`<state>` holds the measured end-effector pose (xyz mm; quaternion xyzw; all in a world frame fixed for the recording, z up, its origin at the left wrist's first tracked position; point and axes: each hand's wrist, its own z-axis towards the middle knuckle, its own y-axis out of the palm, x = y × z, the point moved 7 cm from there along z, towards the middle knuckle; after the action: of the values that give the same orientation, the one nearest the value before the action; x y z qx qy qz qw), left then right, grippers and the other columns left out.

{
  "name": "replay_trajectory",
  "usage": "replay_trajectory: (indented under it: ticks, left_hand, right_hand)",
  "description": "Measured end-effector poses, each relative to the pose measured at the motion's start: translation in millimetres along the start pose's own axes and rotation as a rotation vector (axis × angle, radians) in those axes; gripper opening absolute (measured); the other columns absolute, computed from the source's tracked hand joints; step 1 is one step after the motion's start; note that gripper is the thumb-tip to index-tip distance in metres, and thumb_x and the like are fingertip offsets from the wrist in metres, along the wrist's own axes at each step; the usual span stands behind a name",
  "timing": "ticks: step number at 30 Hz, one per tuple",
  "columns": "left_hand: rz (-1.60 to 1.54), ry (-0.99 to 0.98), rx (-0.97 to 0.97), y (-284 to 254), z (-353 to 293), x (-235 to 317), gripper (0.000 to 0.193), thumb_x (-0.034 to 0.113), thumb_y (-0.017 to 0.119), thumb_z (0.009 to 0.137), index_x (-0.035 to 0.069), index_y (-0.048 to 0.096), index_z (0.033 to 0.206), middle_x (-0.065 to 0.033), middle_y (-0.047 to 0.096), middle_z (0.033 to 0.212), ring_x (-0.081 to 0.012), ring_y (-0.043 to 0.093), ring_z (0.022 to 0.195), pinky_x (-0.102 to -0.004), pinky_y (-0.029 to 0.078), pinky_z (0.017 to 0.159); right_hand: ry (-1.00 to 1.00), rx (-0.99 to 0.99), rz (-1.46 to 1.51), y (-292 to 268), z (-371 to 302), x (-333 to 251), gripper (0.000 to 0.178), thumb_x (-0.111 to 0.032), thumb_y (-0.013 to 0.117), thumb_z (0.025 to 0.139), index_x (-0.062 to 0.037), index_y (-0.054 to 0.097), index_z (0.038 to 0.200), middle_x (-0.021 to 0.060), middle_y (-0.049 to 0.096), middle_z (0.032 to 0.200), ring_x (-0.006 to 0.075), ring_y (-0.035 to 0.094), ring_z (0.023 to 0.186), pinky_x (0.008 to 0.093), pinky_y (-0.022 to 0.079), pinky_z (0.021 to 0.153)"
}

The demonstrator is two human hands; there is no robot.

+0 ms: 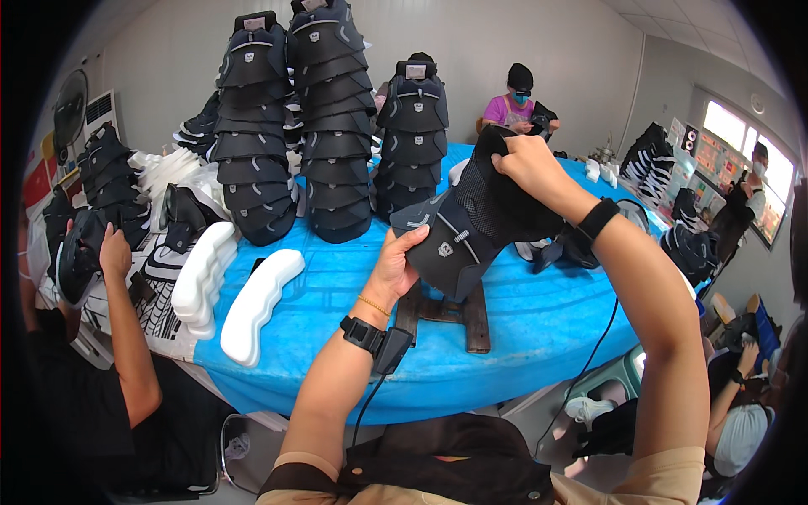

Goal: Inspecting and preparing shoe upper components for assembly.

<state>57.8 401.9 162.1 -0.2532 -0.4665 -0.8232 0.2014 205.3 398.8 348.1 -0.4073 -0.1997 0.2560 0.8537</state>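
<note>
In front of me, I hold a black and dark grey curved fabric piece with a mesh part, a pale-edged strap and a small badge; I cannot tell its exact kind. My left hand grips its lower left side, thumb on the front face. Higher up, my right hand is closed on the piece's upper edge. Just below it, a dark wooden stand rests on the blue-covered table, partly hidden by the piece. White wavy-edged foam-like pieces lie left of my left hand.
Tall stacks of similar black pieces rise at the table's far left and middle. A co-worker at the left holds a black piece. Another person works across the table. At the right are more black pieces and a green stool.
</note>
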Motion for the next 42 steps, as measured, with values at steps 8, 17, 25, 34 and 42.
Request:
replay_trajectory:
  ticks: [8,17,25,34,42]
  left_hand:
    - [0.043,-0.058,0.127,-15.6,-1.1,-4.1,0.024,0.023,0.061,0.086,0.004,0.063,0.099,-0.0048,0.065,0.092,-0.015,0.064,0.085,-0.0283,0.052,0.074]
    - [0.135,-0.019,0.159,-18.1,3.3,-0.9,0.039,0.04,0.051,0.092,0.005,0.064,0.101,-0.0034,0.066,0.095,-0.0122,0.063,0.085,-0.0247,0.048,0.076]
    - [0.316,-0.027,0.179,-24.0,2.5,6.2,0.052,0.051,0.046,0.092,0.005,0.063,0.105,-0.0039,0.067,0.097,-0.012,0.064,0.086,-0.0241,0.05,0.071]
    - [0.197,-0.334,0.412,-35.5,-7.0,-9.6,0.101,0.087,0.023,0.073,0.003,0.058,0.116,-0.0087,0.066,0.102,-0.021,0.064,0.097,-0.0334,0.052,0.073]
    - [-0.006,-0.239,0.255,-29.3,-3.0,-6.5,0.099,0.084,0.03,0.075,0.002,0.049,0.127,-0.0138,0.055,0.125,-0.0276,0.052,0.116,-0.042,0.042,0.096]
  right_hand:
    - [0.201,0.012,0.024,3.3,-2.5,13.2,0.036,-0.031,0.059,0.08,0.0034,0.064,0.091,0.0215,0.064,0.09,0.0384,0.063,0.083,0.0442,0.05,0.072]
    - [0.52,-0.455,0.448,-1.3,-32.5,23.2,0.053,-0.057,0.07,0.072,-0.0049,0.059,0.065,-0.0005,0.048,0.061,0.011,0.048,0.056,0.0233,0.036,0.047]
    - [0.049,-0.001,-0.315,1.6,-31.1,-34.6,0.019,-0.028,0.062,0.08,-0.0119,0.068,0.087,0.017,0.062,0.07,0.0361,0.063,0.07,0.045,0.051,0.062]
    - [0.543,-0.483,0.592,12.9,-54.4,40.6,0.075,-0.067,0.064,0.071,0.0061,0.065,0.089,0.0114,0.063,0.08,0.0219,0.061,0.088,0.0363,0.046,0.081]
    - [0.315,-0.683,0.98,35.0,-83.7,6.7,0.054,-0.026,0.072,0.077,0.0039,0.054,0.118,0.008,0.059,0.109,0.0144,0.051,0.099,0.0271,0.039,0.089]
